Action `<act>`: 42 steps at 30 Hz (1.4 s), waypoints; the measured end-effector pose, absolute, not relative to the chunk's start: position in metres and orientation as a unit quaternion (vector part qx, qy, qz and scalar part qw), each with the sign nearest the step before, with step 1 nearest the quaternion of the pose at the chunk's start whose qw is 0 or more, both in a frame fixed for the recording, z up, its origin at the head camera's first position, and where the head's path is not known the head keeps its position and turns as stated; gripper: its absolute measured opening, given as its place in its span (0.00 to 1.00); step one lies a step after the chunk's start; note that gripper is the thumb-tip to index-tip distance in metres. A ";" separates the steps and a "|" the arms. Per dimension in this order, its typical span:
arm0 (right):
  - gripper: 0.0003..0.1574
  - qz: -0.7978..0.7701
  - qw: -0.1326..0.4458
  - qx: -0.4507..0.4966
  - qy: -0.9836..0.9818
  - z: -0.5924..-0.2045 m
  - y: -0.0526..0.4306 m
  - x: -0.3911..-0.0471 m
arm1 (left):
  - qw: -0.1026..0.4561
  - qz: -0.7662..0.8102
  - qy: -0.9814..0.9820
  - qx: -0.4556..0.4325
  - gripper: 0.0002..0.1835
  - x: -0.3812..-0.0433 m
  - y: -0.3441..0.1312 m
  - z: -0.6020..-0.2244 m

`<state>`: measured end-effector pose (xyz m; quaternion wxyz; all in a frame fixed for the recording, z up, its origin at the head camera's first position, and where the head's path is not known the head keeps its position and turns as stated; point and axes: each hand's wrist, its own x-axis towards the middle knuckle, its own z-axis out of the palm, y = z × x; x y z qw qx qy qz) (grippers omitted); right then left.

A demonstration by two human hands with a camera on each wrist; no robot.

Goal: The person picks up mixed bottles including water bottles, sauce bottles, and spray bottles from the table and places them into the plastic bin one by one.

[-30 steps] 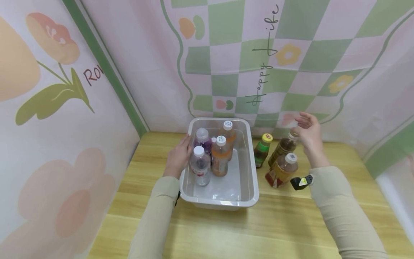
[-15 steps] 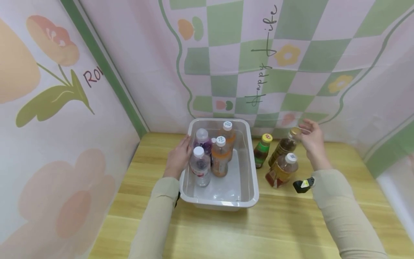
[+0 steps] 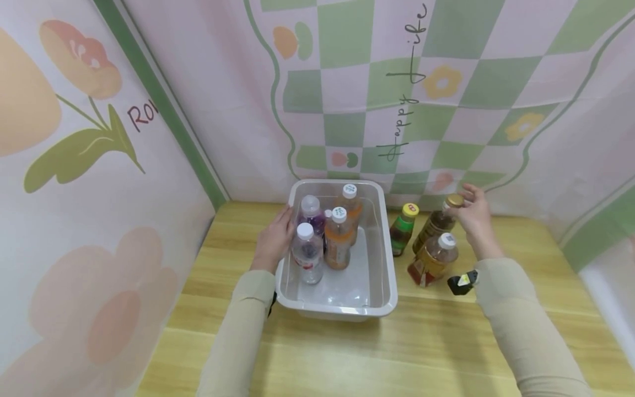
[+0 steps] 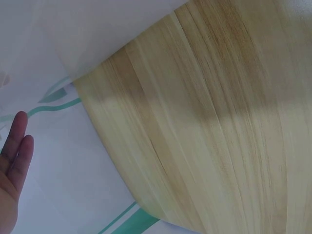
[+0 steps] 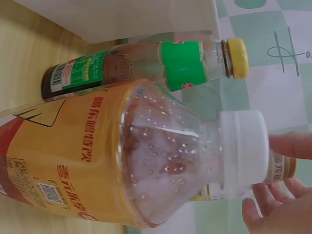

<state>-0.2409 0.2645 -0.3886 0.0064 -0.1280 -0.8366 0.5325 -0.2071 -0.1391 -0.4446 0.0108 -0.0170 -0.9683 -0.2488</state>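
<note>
My right hand point(image 3: 477, 220) has its thumb and fingers around the neck of a dark, gold-capped bottle point(image 3: 436, 225), which stands on the table. In the right wrist view that bottle is mostly hidden behind an orange-labelled drink bottle point(image 5: 102, 156) with a white cap. Beside it is a green-labelled glass bottle point(image 5: 185, 63) with a yellow cap. My left hand point(image 3: 274, 240) rests with extended fingers along the left rim of a grey plastic bin point(image 3: 389, 264). Inside the bin stand a clear bottle point(image 3: 308, 259), a purple bottle point(image 3: 311, 212) and two orange-banded bottles point(image 3: 338, 248).
The wooden table point(image 3: 327, 353) extends around the bin, toward me and to both sides. Behind it hangs a checked, flower-printed curtain point(image 3: 342, 99); another printed sheet point(image 3: 163, 220) closes off the left. The bin's front floor shows bare.
My right hand has come down slightly, and its fingers have closed in on the gold-capped bottle's neck. The left hand and the bin have stayed in place.
</note>
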 end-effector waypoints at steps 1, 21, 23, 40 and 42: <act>0.52 0.528 0.007 -0.127 -0.839 -0.390 0.265 -0.241 | 0.012 -0.249 -0.968 -0.017 0.27 -0.207 -0.139 -0.445; 0.53 0.549 0.045 -0.176 -0.816 -0.401 0.265 -0.242 | 0.012 -0.245 -0.969 -0.017 0.27 -0.206 -0.138 -0.444; 0.53 0.551 0.051 -0.181 -0.813 -0.402 0.266 -0.242 | 0.011 -0.244 -0.970 -0.017 0.27 -0.206 -0.138 -0.445; 0.53 0.623 0.132 -0.205 -0.743 -0.394 0.280 -0.244 | 0.018 -0.253 -0.967 -0.022 0.28 -0.207 -0.139 -0.444; 0.53 0.656 0.153 -0.199 -0.712 -0.387 0.281 -0.243 | 0.020 -0.252 -0.967 -0.021 0.28 -0.207 -0.139 -0.444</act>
